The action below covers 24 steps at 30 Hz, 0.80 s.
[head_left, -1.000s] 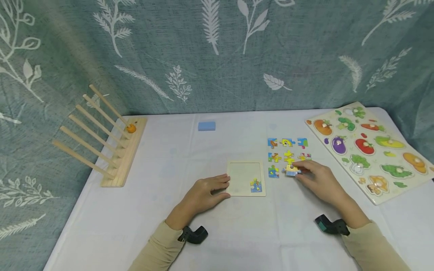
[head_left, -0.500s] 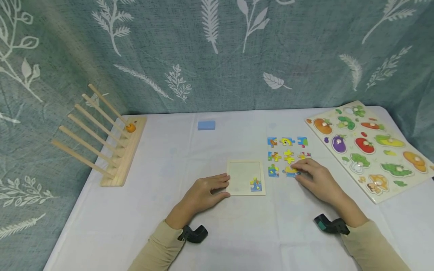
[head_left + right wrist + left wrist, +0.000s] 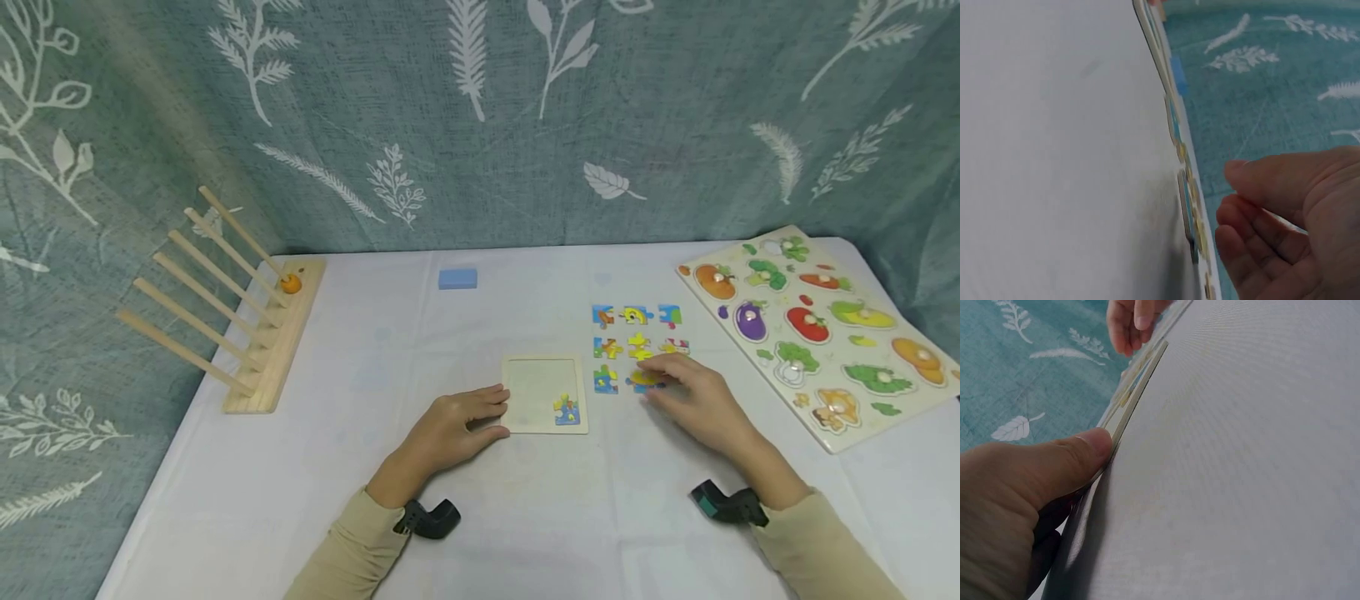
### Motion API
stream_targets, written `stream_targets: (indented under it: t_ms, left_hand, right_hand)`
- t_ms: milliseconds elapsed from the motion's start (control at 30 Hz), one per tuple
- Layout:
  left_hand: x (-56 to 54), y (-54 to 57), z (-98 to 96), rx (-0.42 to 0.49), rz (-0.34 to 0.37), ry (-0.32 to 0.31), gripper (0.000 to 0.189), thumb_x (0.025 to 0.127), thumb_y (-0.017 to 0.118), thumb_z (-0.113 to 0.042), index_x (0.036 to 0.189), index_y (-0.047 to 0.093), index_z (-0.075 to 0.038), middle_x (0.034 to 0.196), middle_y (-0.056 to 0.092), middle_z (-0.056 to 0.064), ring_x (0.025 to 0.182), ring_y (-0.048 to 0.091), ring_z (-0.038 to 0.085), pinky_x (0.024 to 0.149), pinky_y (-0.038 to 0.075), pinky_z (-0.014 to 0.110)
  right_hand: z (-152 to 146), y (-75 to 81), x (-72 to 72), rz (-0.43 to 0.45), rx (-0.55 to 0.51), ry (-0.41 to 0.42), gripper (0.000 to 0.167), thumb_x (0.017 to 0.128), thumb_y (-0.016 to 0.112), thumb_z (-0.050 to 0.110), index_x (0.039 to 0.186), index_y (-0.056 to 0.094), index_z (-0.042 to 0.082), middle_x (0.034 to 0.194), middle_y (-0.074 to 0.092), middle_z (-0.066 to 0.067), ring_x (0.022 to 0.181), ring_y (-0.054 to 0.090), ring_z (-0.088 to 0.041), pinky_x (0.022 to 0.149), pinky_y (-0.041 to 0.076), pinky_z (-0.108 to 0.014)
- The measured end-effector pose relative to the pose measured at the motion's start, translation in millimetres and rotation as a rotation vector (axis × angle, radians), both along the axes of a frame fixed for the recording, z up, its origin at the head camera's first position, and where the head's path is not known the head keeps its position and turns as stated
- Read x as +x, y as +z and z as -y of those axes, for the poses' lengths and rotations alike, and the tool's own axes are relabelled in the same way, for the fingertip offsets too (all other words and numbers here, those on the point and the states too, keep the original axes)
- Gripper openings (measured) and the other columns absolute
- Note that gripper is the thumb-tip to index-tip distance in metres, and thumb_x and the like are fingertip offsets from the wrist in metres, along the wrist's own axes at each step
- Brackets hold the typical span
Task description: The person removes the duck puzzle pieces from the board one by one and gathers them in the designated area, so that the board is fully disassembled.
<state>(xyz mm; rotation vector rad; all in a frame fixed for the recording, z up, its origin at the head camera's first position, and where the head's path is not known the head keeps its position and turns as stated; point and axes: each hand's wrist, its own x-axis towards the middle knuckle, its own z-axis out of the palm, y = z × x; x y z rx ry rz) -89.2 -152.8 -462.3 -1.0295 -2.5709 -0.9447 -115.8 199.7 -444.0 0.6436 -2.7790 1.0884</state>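
A shallow square puzzle tray (image 3: 532,392) lies in the middle of the table in the head view, with one jigsaw piece (image 3: 567,411) in its near right corner. My left hand (image 3: 448,432) touches the tray's left edge with its fingers stretched out; in the left wrist view its thumb (image 3: 1094,445) presses at the edge. Right of the tray, loose jigsaw pieces (image 3: 607,347) lie in rows. My right hand (image 3: 697,404) hovers over a blue-and-yellow piece (image 3: 641,382) in the nearest row. Seen from the right wrist, thumb and fingers are apart with nothing between them.
A wooden rack (image 3: 262,367) with upright pegs and one orange bead (image 3: 290,284) stands at left. A blue block (image 3: 457,278) lies towards the back. A vegetable puzzle board (image 3: 832,400) lies at right, close beyond my right hand.
My right hand held the blue-and-yellow jigsaw piece tilted, laid it flat in the nearest row and let go. It has lifted slightly off it. My left hand stays at the tray.
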Motion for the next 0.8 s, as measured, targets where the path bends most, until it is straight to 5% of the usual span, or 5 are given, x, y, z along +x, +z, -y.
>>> stream_targets:
  t_ms: [333,800]
  left_hand:
    - [0.2,1.5,0.6,0.004,-0.002,0.0,0.035,0.077,0.079,-0.021,0.104,0.073,0.0,0.115,0.069,0.01,0.111,0.064,0.021,0.093,0.053,0.03]
    - [0.2,1.4,-0.2,-0.005,0.008,0.004,0.034,0.077,0.079,-0.021,0.104,0.073,-0.001,0.115,0.069,0.008,0.111,0.064,0.019,0.092,0.053,0.03]
  right_hand:
    - [34,7.8,3.9,0.038,-0.026,0.181,0.034,0.081,0.073,0.005,0.115,0.066,0.007,0.113,0.066,-0.005,0.104,0.062,-0.022,0.089,0.052,-0.038]
    - [68,1.5,2.6,0.121,-0.009,0.306,0.038,0.082,0.074,0.013,0.118,0.065,0.011,0.12,0.063,0.0,0.114,0.057,-0.019,0.097,0.049,-0.041]
